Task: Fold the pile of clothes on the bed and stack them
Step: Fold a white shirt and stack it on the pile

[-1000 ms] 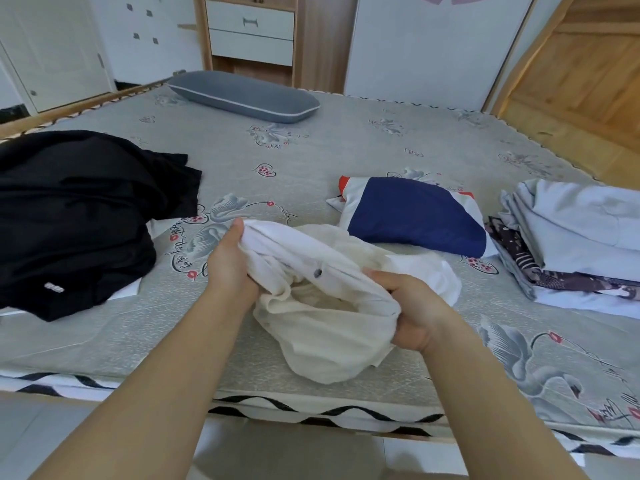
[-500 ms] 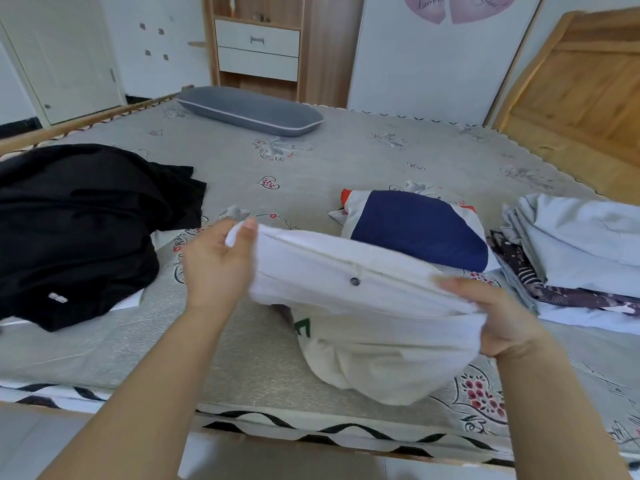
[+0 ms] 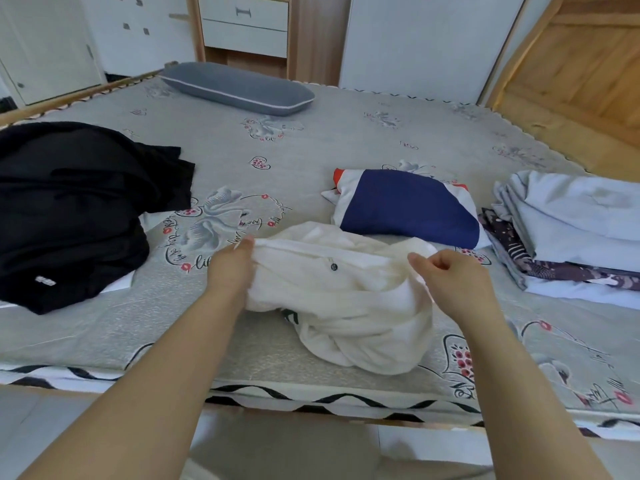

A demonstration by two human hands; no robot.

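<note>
A long grey pillow point(image 3: 239, 87) lies across the far end of the bed point(image 3: 346, 140), on its grey swan-and-heart print. Behind it stands a wooden cabinet point(image 3: 311, 32) with two white drawers point(image 3: 244, 26), and wooden boards point(image 3: 585, 64) lean at the right.

A crumpled white garment point(image 3: 353, 306) with a small dark button lies bunched near the front edge of the bed point(image 3: 311, 140). A heap of black clothes point(image 3: 72, 209) sits at the left. Behind the white one lies a folded navy, white and red piece point(image 3: 408, 206). At the right rests a stack of folded pale grey and dark patterned clothes point(image 3: 568, 230).
</note>
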